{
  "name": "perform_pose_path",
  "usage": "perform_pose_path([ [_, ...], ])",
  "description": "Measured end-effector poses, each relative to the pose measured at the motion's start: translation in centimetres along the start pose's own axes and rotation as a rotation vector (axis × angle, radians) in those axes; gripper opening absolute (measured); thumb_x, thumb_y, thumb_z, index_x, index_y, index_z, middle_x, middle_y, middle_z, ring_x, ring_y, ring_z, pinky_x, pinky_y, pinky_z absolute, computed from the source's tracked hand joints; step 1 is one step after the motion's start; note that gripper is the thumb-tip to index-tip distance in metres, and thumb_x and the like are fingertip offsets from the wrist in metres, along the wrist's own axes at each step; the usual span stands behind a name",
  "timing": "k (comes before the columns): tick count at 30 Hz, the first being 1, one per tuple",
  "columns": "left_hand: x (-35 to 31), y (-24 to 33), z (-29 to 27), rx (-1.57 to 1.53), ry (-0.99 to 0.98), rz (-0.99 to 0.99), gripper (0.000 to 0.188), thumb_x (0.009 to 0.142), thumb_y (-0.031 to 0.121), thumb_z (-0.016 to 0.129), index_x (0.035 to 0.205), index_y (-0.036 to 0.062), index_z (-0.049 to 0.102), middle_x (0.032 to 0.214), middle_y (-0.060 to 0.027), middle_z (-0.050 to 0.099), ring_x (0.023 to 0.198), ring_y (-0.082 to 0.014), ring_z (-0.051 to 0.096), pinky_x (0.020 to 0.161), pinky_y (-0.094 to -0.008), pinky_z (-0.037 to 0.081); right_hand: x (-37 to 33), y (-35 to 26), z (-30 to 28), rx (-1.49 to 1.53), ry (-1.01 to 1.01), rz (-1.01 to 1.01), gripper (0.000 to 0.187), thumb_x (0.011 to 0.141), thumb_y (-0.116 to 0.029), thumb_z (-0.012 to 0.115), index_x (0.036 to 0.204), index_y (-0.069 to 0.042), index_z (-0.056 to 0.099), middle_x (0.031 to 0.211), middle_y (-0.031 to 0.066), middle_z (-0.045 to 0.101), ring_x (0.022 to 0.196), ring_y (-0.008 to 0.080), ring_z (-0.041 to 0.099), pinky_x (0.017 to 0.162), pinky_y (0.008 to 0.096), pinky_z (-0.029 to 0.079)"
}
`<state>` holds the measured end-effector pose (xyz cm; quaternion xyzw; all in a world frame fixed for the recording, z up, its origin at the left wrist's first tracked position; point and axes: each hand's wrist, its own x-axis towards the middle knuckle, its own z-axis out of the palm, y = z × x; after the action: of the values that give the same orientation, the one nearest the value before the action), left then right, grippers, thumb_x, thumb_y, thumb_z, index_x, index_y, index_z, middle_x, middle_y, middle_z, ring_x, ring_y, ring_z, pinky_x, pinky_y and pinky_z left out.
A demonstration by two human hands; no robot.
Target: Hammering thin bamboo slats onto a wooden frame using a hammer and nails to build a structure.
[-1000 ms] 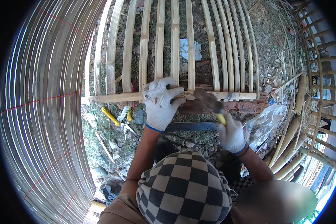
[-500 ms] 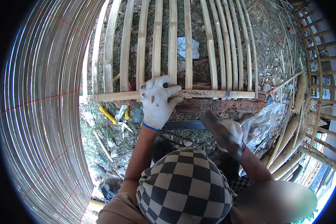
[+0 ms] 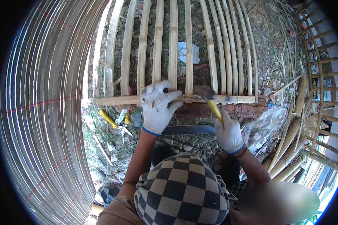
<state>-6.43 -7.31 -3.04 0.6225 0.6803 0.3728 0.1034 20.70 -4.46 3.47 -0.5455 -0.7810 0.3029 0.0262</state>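
Observation:
My left hand (image 3: 157, 107), in a white knit glove with a blue cuff, is closed over a bamboo crosspiece (image 3: 118, 100). Its fingers lie on the crosspiece and the ends of the bamboo slats (image 3: 173, 48), thumb and forefinger apart; whether a nail sits between them cannot be made out. In the gloved right hand (image 3: 230, 135) is a hammer (image 3: 215, 111), gripped by its yellow handle. The hammer's dark head, blurred by motion, is over the crosspiece just right of my left hand. The slats run away from me, at right angles to the crosspiece.
A reddish-brown timber (image 3: 251, 110) lies beneath the crosspiece's right end. Clear plastic sheeting (image 3: 268, 122) and bamboo poles (image 3: 289, 150) lie on the right. Along the left stands a slatted screen (image 3: 45, 93) tied with red string. A yellow-handled tool (image 3: 108, 119) rests on the littered ground.
The hammer has swung from beside my right forearm up and forward onto the crosspiece. My left hand keeps its hold, and the crosspiece has shifted slightly toward me in the picture.

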Motion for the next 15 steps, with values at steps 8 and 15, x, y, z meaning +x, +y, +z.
perform_pose_path([
  [8,-0.2,0.6,0.0,0.025,0.0,0.028,0.04,0.068,0.028,0.093,0.107,0.0214,0.083,0.122,-0.0027,0.066,0.118,-0.0325,0.06,0.098,-0.0503,0.044,-0.7,0.8,-0.3,-0.047,-0.102,-0.101,0.032,0.106,-0.033,0.067,0.113,-0.004,0.059,0.069,0.0194,0.067,0.066,0.0422,0.072,0.059,0.0534,0.055],
  [15,-0.3,0.8,-0.7,0.032,-0.082,-0.041,0.047,0.067,0.027,0.096,0.111,0.0206,0.082,0.127,-0.004,0.064,0.127,-0.0341,0.055,0.104,-0.05,0.043,-3.8,1.6,-7.7,-0.33,-0.492,-0.323,0.036,0.103,-0.047,0.068,0.11,-0.011,0.063,0.067,0.0093,0.065,0.06,0.0352,0.07,0.058,0.0498,0.054],
])
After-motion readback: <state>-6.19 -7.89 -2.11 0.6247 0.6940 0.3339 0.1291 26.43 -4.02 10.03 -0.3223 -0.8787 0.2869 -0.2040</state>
